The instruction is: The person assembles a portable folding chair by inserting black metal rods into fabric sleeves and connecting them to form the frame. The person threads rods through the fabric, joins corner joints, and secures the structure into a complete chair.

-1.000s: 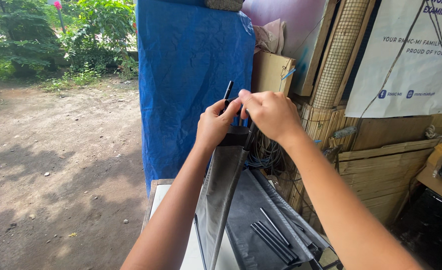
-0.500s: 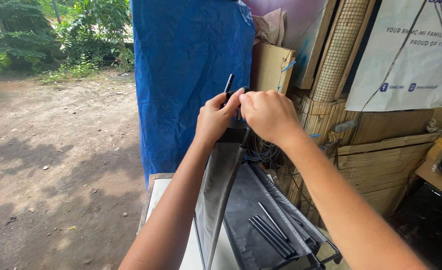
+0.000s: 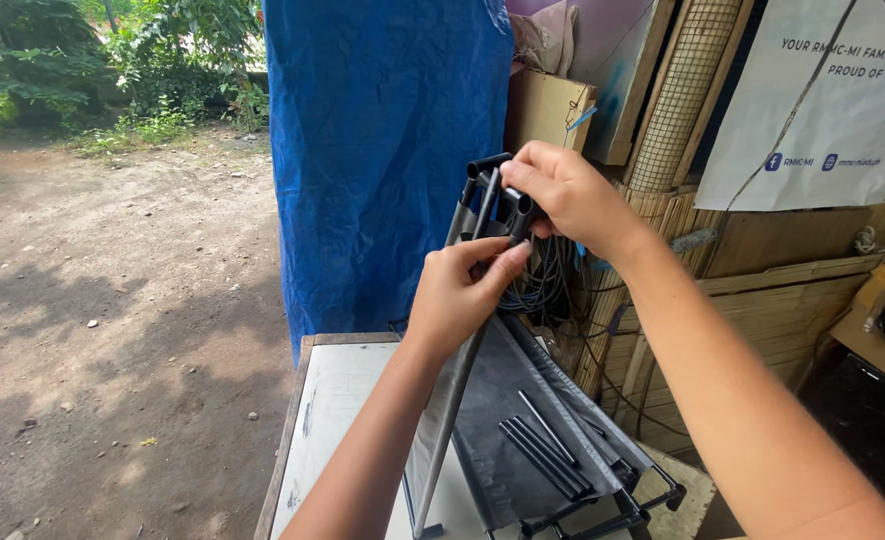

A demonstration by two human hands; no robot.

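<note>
Item: folding frame [image 3: 462,380] of dark metal poles with grey fabric panel, stood upright on the bench [image 3: 337,420]; its lower end runs out of view at the bottom edge, so I cannot tell how it rests.

Left of the frame: dirt ground [image 3: 112,300], greenery beyond.

Behind the frame: blue tarp [image 3: 387,150], hanging; its top is cut off.

On the frame: my left hand [image 3: 459,298], fingers curled shut around the poles just below the top. Above it, my right hand [image 3: 562,195], closed on the black tube ends at the frame's top; the palm hides the joint.

On the fabric, low: loose black rods [image 3: 542,450], side by side.

Right of the frame: cardboard box [image 3: 547,110], bamboo wall [image 3: 762,300], white banner [image 3: 822,100] partly cut off.
</note>
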